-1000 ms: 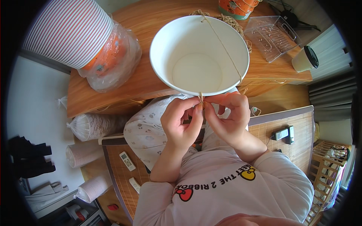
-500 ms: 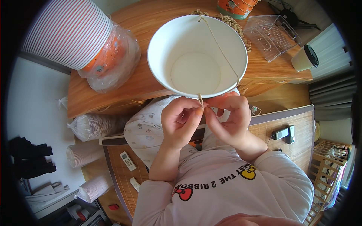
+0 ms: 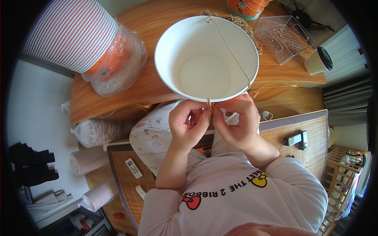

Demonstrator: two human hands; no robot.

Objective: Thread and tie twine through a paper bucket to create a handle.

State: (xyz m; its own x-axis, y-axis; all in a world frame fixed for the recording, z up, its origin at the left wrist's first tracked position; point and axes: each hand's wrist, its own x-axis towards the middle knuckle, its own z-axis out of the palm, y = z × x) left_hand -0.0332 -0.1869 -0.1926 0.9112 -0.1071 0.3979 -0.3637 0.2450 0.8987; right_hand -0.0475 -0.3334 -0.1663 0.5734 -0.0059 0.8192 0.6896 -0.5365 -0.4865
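A large white paper bucket [image 3: 204,74] stands at the near edge of the wooden table, its mouth tipped toward me. A thin brown twine [image 3: 226,43] runs from a hole at the far rim across the mouth and over the right rim. More of it loops over the near rim, where both hands meet. My left hand [image 3: 189,122] pinches the twine just below that rim with thumb and forefinger. Right beside it, my right hand [image 3: 238,120] pinches at the same spot, fingertips touching the left's. The knot or twine end between the fingertips is mostly hidden.
Nested buckets [image 3: 73,35] partly in clear plastic stand at left. Behind the bucket lie a twine bundle [image 3: 246,27] and an orange bucket [image 3: 248,8]. A clear tray [image 3: 281,39] and a lidded cup [image 3: 318,61] sit right. Bagged stacks [image 3: 98,131] lie below the table.
Both hands have drawn slightly up toward the near rim, and the twine loop there looks shorter and tighter. The bucket has barely shifted.
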